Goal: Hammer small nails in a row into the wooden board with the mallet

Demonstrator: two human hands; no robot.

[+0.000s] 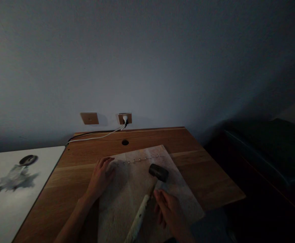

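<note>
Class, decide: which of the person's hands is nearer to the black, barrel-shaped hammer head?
Right. The right hand is just below the hammer head in the picture; the left hand is farther off to its left, at the upper-left corner of the pale rectangular board.

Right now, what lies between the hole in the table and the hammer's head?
In the head view: table, then the board with its row of small shiny pieces.

So on my feed the back wall [162, 74] had two brownish plates, a left one [89, 118] and a right one [129, 117] with a white plug [125, 118] in it. A white cable [99, 137] trailed left along the wooden tabletop [208, 172], past a round hole [125, 142]. Far right I had a dark bulky shape [266, 148], maybe a cushion, too dim to tell.
</note>
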